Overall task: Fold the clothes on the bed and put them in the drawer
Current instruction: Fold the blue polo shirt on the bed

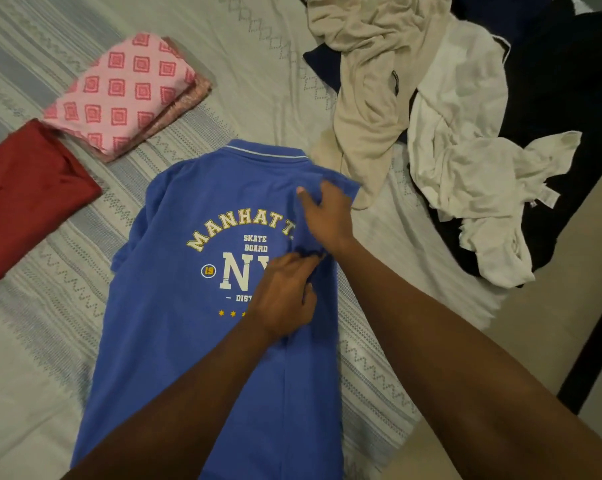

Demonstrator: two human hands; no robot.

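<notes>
One blue cotton polo shirt with printed lettering is lying on the bed under both hands, half folded. The left hand is pinching its tucked sleeve; the right hand, just beyond, is gripping shoulder fabric. Left of them, a folded pink patterned cloth and folded red garment are sitting done; right, a crumpled beige-and-white heap is waiting.

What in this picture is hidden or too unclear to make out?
Head view:
- Print on the blue shirt: its end is covered by the folded-over side, the left hand and the right hand.
- Shirt's hem: cut off by the bottom edge.
- Dark clothes: too dark to tell apart, cut by the top edge.
- Drawer: not in view.
</notes>
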